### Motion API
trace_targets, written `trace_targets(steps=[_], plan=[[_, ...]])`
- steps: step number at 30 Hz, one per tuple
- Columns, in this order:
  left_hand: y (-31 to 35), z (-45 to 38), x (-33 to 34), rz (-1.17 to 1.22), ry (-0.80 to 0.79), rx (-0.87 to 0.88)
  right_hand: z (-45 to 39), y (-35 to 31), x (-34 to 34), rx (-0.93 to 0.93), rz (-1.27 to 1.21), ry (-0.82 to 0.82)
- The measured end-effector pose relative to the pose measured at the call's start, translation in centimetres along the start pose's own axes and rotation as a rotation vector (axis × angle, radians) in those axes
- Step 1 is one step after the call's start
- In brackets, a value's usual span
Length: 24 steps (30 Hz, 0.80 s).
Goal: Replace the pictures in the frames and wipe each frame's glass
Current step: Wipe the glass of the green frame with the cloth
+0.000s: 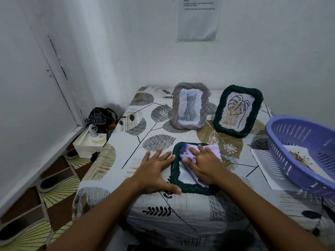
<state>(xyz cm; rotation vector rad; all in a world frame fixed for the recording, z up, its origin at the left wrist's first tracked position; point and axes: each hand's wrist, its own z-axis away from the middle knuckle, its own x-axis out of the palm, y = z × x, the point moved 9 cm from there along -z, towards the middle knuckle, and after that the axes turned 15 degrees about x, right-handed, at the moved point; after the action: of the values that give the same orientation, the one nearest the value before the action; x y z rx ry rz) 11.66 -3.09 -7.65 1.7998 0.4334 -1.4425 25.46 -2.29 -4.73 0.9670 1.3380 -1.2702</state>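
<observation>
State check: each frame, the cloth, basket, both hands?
Grey frame: upright, holds cat picture.
Rear green frame: upright, holds leaf drawing.
Front green frame: lying flat.
Purple cloth: pressed on its glass.
Basket: tilted, picture inside.
Left hand: flat, bracing frame.
Right hand: on cloth.

Green frame (pixel 190 189) flat on tabletop (pixel 126 160). Right hand (pixel 203 163) presses lilac cloth (pixel 213 149) onto its glass; left hand (pixel 155 171) flat beside it, fingers touching the left edge. Behind: grey frame (pixel 190 105) with cat picture and second green frame (pixel 237 110) with leaf drawing, both upright. Purple basket (pixel 304 153) at right, on a paper print (pixel 262 167).
</observation>
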Motion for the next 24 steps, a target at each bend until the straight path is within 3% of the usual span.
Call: trace_targets(steps=[8, 17, 24], plan=[[0.1, 0.0, 0.0, 0.004, 0.007, -0.007, 3.7, -2.3, 0.5, -0.139, -0.059, -0.044], [0.2, 0.0, -0.1, 0.032, 0.002, -0.018, -3.0, -0.6, 1.3, 0.058, 0.08, 0.02], [0.1, 0.0, -0.1, 0.03, 0.029, -0.024, 1.7, -1.5, 1.5, -0.034, -0.03, -0.037]])
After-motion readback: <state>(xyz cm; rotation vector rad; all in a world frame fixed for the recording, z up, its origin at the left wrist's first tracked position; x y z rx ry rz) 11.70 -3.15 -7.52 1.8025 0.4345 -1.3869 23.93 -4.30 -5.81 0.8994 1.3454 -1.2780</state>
